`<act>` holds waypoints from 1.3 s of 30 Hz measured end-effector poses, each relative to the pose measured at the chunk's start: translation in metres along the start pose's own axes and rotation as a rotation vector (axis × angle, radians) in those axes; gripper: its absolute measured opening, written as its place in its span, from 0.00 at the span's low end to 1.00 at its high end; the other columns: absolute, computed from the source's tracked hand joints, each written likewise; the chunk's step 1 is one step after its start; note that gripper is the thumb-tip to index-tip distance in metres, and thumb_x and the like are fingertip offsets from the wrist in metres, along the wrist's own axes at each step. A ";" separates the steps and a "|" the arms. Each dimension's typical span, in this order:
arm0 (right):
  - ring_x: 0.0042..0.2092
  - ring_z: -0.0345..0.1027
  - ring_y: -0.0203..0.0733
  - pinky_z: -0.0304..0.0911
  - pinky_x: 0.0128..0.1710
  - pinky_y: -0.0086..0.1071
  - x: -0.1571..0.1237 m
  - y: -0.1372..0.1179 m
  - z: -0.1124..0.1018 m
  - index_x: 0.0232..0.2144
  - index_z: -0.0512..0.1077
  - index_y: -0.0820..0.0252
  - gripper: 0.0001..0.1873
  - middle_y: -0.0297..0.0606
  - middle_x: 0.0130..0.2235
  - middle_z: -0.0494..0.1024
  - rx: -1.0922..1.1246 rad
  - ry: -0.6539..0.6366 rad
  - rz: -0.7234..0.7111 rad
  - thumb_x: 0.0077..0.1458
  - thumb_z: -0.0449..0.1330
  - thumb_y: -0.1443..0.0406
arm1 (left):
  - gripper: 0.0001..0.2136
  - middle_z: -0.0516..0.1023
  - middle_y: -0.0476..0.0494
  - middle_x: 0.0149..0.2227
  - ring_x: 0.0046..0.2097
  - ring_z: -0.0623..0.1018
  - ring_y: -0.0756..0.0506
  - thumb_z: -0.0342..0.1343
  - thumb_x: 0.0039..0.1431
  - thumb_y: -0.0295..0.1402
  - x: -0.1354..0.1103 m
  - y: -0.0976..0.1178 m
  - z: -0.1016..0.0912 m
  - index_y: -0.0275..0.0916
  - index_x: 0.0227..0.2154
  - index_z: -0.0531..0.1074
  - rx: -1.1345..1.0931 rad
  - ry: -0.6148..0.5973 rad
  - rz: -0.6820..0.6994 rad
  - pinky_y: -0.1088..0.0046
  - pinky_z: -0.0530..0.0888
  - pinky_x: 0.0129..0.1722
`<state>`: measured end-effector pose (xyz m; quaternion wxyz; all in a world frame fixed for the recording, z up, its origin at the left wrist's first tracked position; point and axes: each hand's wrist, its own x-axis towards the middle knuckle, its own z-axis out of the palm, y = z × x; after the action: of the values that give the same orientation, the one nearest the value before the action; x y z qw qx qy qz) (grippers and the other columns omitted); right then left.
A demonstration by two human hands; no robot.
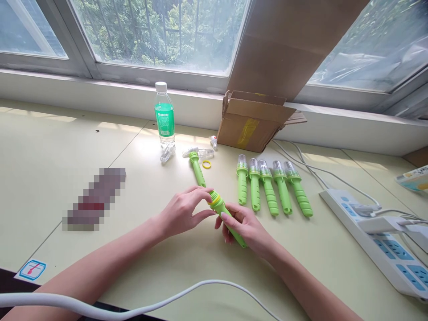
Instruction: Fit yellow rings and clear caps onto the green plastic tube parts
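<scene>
My right hand (242,223) is wrapped round a green ribbed tube handle (234,232), held tilted with its threaded end up and to the left. A yellow ring (215,199) sits around that threaded end. The fingers of my left hand (189,205) are curled at the ring, index finger on the upper side and thumb beneath. Just beyond, another green handle (197,169) lies with its threaded end away from me, beside a loose yellow ring (206,164). Clear plastic caps (205,153) lie behind it, next to a small white-and-clear part (213,142).
Several green handles with clear caps (264,189) lie in a row on the right. A water bottle (164,117) and a cardboard box (252,125) stand at the back. A white power strip (377,245) with cables is at right. A white cable (160,296) crosses the front.
</scene>
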<state>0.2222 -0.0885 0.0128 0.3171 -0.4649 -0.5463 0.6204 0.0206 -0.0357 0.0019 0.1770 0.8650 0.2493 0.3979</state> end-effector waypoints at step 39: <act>0.21 0.62 0.34 0.57 0.22 0.28 -0.001 0.000 0.003 0.31 0.73 0.61 0.19 0.30 0.18 0.65 -0.087 0.047 -0.016 0.59 0.53 0.52 | 0.06 0.76 0.36 0.45 0.49 0.76 0.44 0.55 0.57 0.31 0.000 -0.001 0.002 0.38 0.36 0.66 0.063 0.056 0.009 0.66 0.77 0.42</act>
<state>0.2200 -0.0902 0.0128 0.3141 -0.4884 -0.5689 0.5824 0.0217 -0.0356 0.0004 0.1410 0.8598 0.2625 0.4147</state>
